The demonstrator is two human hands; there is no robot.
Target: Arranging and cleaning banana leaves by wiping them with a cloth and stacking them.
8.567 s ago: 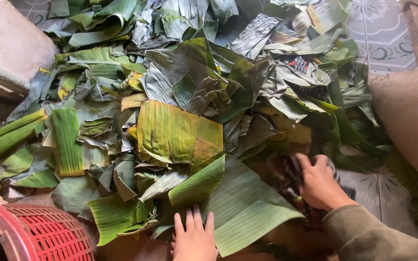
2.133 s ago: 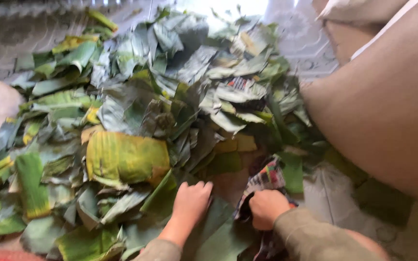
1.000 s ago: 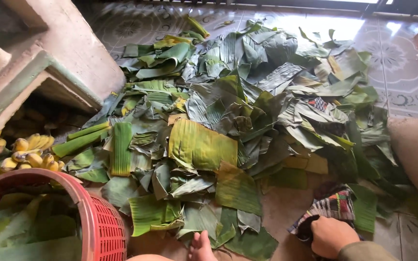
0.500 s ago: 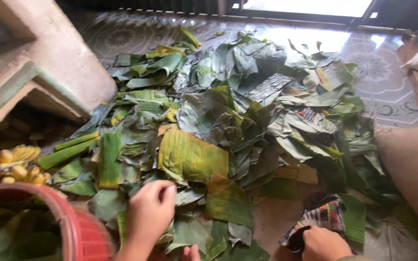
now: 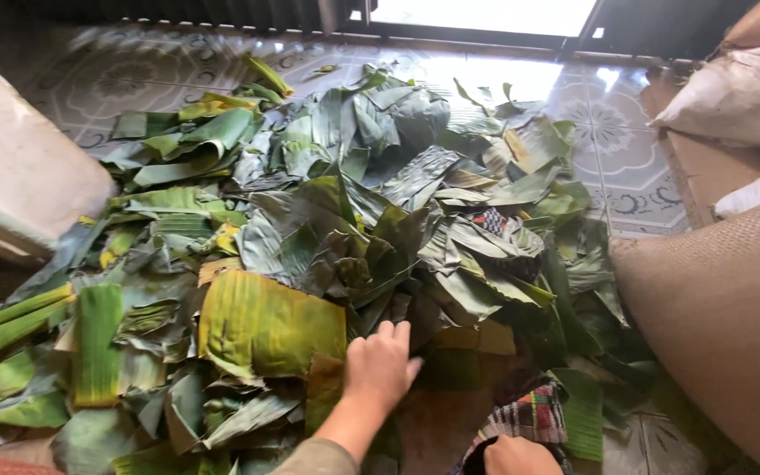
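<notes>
**Left hand has slid right, into the leaf pile**

Half a second ago the left hand (image 5: 382,368) lay lower and more to the left. Now it has moved up and right. It lies flat on the big pile of green banana leaves (image 5: 345,220) on the patterned tile floor (image 5: 613,158). Its fingers are loosely spread, and they hold nothing. Just to its left is a wide yellow-green ribbed leaf piece (image 5: 267,324), touching the hand's side.

The right hand (image 5: 519,456) sits at the bottom edge, closed on a striped colourful woven cloth (image 5: 531,415). A big brown woven sack (image 5: 723,308) stands at the right, beside the leaves.
</notes>
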